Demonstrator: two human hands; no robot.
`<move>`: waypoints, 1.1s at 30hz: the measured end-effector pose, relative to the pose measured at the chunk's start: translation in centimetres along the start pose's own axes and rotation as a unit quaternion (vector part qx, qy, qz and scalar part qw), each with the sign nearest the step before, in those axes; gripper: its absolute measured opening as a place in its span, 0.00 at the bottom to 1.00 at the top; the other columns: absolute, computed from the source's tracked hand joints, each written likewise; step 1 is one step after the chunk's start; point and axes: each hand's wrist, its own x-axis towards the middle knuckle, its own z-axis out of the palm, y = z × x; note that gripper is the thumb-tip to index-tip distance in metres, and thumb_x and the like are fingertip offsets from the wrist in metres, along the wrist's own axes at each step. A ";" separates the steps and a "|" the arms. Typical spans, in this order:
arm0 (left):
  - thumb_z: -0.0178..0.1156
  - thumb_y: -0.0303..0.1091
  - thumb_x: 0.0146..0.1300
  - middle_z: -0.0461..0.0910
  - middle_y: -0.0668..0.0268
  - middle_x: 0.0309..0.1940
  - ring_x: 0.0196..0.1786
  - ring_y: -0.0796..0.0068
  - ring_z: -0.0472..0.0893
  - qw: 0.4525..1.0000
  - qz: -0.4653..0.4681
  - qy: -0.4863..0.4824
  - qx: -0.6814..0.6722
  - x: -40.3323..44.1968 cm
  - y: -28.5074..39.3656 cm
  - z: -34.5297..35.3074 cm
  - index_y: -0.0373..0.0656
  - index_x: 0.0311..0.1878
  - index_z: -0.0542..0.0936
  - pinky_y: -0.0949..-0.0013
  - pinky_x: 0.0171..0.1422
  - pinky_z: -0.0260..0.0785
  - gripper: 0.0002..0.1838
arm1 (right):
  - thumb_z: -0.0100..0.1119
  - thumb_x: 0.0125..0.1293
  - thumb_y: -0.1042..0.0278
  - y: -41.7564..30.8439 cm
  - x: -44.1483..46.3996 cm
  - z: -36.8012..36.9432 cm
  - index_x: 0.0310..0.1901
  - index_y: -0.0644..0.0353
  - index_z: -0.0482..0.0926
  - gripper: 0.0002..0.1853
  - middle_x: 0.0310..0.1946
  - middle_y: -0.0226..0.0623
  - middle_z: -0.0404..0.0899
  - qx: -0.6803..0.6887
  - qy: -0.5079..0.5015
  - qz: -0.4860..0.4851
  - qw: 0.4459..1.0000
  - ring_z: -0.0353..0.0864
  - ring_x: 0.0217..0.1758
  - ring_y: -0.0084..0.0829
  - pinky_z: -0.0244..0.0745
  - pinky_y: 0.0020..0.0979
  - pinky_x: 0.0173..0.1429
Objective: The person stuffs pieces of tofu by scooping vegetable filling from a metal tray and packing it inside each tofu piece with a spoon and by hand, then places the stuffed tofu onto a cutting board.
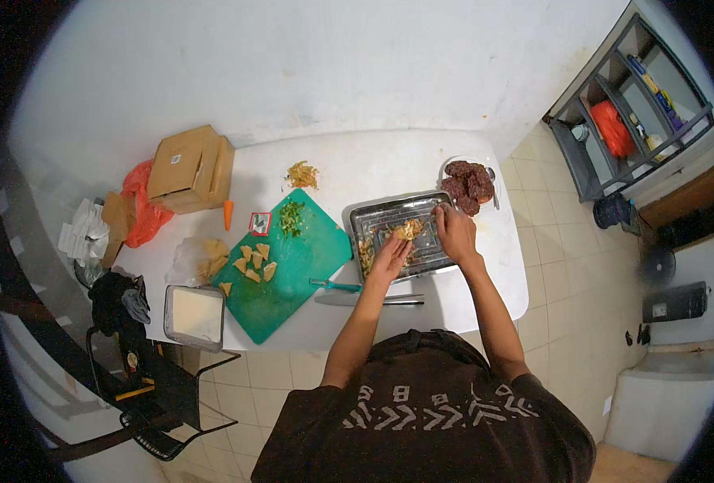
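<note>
A rectangular metal tray (389,212) sits on the table in front of me, with chopped vegetable mix (366,252) along its left side. Over the middle of the tray, my left hand (389,258) has its fingers closed round a yellowish-brown food piece (410,229) with vegetable bits on it. My right hand (455,232) is above the tray's right side, fingers pinched together; whatever lies between them is too small to name. Below the tray lie a peeler with a teal handle (335,285) and a knife (365,300).
Tan triangular pieces (252,264) and chopped greens (292,217) lie on a green cutting board (275,312). Dark red-brown lumps fill a plate (469,185) at right. A carrot (228,214), cardboard box (184,167), vegetable scraps (301,175) and white-filled container (195,315) stand about.
</note>
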 end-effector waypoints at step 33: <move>0.60 0.34 0.72 0.79 0.60 0.55 0.60 0.62 0.77 0.999 -0.008 -0.051 -0.009 0.6 1.0 -0.2 0.37 0.58 0.75 0.59 0.71 0.72 0.16 | 0.52 0.73 0.70 -1.2 -3.3 1.0 0.43 0.60 0.80 0.07 0.32 0.43 0.83 0.056 0.100 -0.076 0.991 0.83 0.28 0.45 0.76 0.41 0.33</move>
